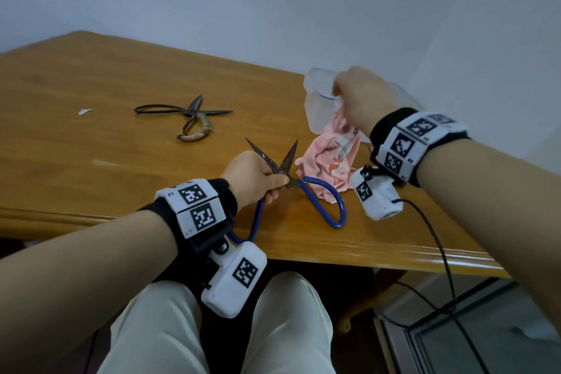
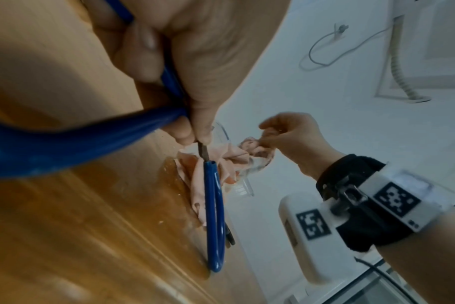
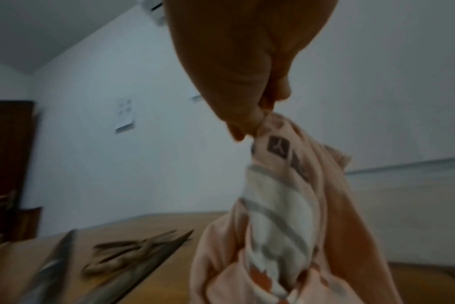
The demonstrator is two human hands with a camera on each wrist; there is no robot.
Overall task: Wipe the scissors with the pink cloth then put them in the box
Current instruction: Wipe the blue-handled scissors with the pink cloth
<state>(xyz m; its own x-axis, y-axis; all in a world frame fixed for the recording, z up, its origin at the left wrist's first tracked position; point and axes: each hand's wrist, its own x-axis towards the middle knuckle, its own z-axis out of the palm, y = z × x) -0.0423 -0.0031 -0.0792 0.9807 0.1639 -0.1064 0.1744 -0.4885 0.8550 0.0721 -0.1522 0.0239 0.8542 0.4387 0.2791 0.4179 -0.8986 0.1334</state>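
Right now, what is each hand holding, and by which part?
The left hand grips the blue-handled scissors at the pivot, blades open. The right hand pinches the pink cloth by its bunched top, lifting it.

The blue-handled scissors (image 1: pixel 291 182) are rusty, blades open in a V pointing to about 12 o'clock, big blue loop handles trailing toward 6, held up over the table's near edge. A second pair, the old dark iron scissors (image 1: pixel 185 117), lies flat and splayed open out at 10 o'clock from them. The pink cloth (image 1: pixel 329 165), with white and orange print, is bunched up at 3 o'clock, its top pulled upward. The clear plastic box (image 1: pixel 318 103) sits right behind it at 1 o'clock.
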